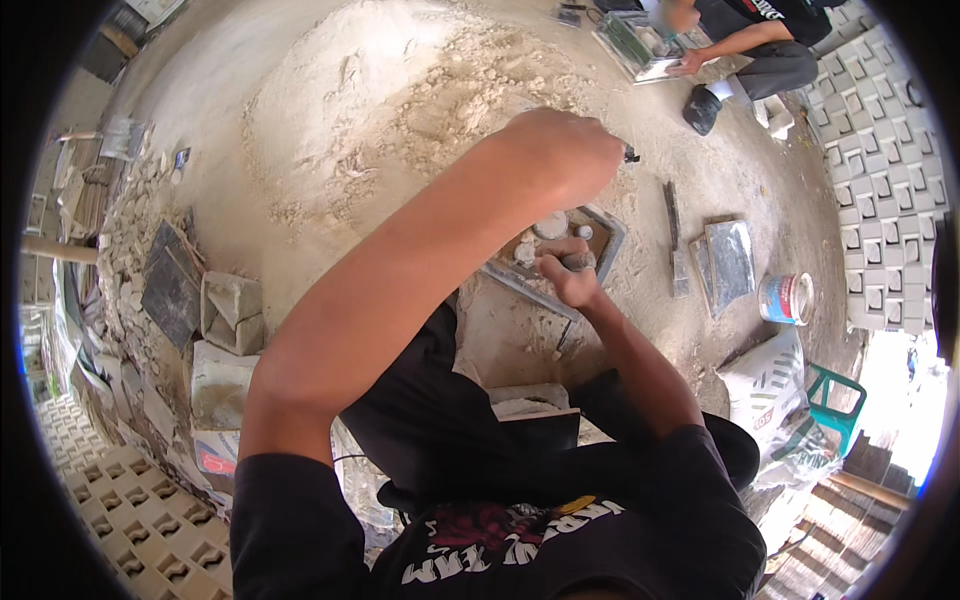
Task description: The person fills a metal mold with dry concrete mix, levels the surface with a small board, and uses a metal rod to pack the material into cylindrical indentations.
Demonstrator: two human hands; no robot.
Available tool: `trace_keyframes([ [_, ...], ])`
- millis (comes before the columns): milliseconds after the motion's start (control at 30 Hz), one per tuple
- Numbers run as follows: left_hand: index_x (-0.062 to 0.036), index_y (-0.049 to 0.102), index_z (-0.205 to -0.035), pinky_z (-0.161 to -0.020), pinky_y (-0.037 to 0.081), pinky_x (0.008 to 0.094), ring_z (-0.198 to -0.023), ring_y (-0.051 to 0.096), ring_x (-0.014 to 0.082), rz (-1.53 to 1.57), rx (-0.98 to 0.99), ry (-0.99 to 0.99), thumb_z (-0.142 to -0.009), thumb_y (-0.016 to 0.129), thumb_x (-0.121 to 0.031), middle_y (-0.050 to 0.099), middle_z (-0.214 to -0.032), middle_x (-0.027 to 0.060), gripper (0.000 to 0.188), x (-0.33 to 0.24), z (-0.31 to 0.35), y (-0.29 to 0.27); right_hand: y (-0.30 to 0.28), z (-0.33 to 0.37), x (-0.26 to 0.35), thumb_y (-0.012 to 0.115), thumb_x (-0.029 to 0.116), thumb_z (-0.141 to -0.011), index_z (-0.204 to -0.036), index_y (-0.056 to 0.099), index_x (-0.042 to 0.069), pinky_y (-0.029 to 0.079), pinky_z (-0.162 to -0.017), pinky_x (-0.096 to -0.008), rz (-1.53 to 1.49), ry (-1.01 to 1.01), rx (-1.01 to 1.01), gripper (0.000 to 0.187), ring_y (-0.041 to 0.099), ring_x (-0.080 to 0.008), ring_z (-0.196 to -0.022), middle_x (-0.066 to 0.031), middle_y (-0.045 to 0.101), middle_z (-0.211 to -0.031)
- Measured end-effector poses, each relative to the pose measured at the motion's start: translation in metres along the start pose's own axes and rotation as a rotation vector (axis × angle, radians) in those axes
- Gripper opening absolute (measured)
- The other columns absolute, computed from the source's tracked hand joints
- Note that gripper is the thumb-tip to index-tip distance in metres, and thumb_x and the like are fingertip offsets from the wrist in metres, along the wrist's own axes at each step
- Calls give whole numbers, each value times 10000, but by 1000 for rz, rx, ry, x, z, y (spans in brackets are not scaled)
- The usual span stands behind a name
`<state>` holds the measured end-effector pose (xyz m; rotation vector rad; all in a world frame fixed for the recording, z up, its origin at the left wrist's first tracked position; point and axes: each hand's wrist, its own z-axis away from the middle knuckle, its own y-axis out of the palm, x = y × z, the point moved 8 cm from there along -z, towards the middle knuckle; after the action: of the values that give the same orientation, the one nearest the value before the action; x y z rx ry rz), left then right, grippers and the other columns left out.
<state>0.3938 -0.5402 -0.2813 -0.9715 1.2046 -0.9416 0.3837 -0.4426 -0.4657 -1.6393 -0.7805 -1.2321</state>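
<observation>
My left arm reaches across the front of me, and my left hand [588, 140] is curled above the far side of a grey angular mold frame [617, 243]. Its fingers are mostly hidden, and a small dark piece [630, 155] shows beside them. Over the mold's near right part, my right hand [572, 286] is closed round a grey cylindrical piece [577, 262]. Pale round pieces [550, 226] and crumbly material sit inside the frame. My left forearm covers part of the mold.
Behind the mold spreads a heap of pale sand [400, 110]. To the right lie a long-handled tool [676, 240], flat plates [730, 262], a paint bucket [785, 299] and a sack [765, 385]. Concrete blocks [232, 312] stand left. Another person's hand [687, 63] works at a mold [630, 45] far right.
</observation>
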Motion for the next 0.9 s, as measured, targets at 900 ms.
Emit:
trace_keyframes([
  [900,-65,543,-1282,-914,498,412,-1101,591,313,-88,217,-86,-807,552,29,611,-1198,146,484,-17,-6,20,-46,52,14,560,41,-742,-612,499,-35,327,-493,-330,-109,38,-54,163,394,-112,-532,-41,426,-532],
])
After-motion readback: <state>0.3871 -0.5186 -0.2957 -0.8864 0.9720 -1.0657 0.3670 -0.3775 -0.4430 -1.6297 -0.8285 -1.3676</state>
